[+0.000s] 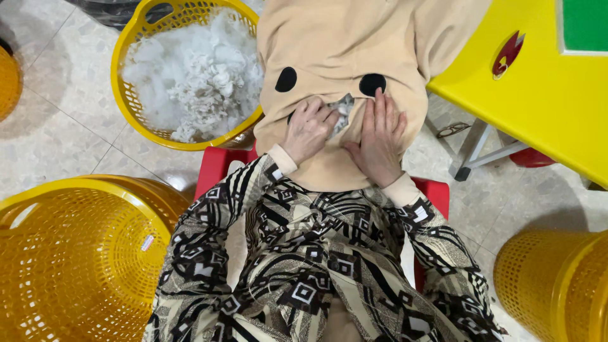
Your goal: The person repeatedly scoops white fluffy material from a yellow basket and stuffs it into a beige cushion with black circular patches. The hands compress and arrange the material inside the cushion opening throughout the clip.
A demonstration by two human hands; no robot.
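We see left hand (pixel 308 130) fingers pinching white stuffing (pixel 342 106) into the beige plush (pixel 345 57), right hand (pixel 379 139) flat, fingers together, stuffing basket (pixel 130 95) at ten o'clock.

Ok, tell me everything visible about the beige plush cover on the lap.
The beige plush cover looks like soft fleece, limp and mostly unfilled, with two black round patches. It drapes from the person's lap upward in the picture. The left hand pushes white stuffing into an opening; the right hand lies flat on it.

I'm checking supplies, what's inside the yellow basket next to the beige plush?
The yellow basket holds loose white stuffing heaped nearly to its rim. Anything beneath the fluff is covered.
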